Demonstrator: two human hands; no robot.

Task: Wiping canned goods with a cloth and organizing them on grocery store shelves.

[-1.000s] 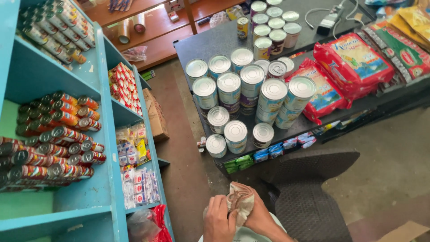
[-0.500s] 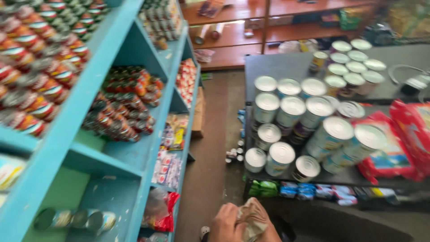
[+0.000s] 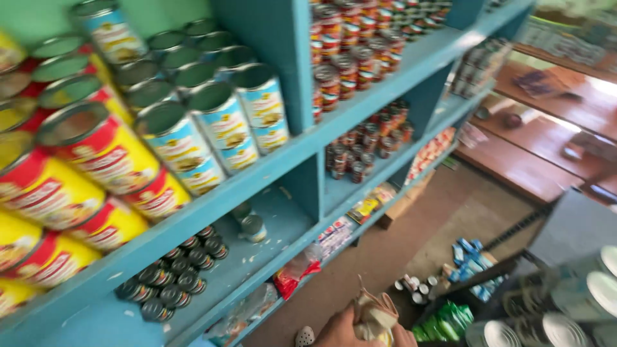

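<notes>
Both hands sit at the very bottom edge of the head view, mostly cut off. The left hand (image 3: 337, 333) and right hand (image 3: 403, 337) are pressed together around a crumpled beige cloth (image 3: 375, 315), one on each side, fingers closed on it. The cloth bunches upward between them, so its long axis runs roughly vertical in frame, w/ a thin twisted tip poking up at top. Neither hand is clearly nearer; it's shared, though more of the left shows.

Everything else lies up and to the left of the hands. The blue shelf unit (image 3: 302, 144) climbs diagonally across the frame (view is tilted and blurred). Upper tier: yellow-and-red cans (image 3: 96, 151) at far left, blue-labelled cans (image 3: 222, 122) beside them, stacked two high. Lower tier, nearest the hands: small dark tins (image 3: 173, 276) lying on their sides, plus a lone can (image 3: 252, 226) further back, w/ bare shelf around it. A red packet (image 3: 294, 273) hangs off the shelf's bottom edge, just up-left of the cloth.

Right of the hands: silver-lidded cans (image 3: 578, 308) on the dark desk (image 3: 572, 234), green packets (image 3: 450, 320) under it. Brown floor (image 3: 443, 225) runs between shelf and desk.
</notes>
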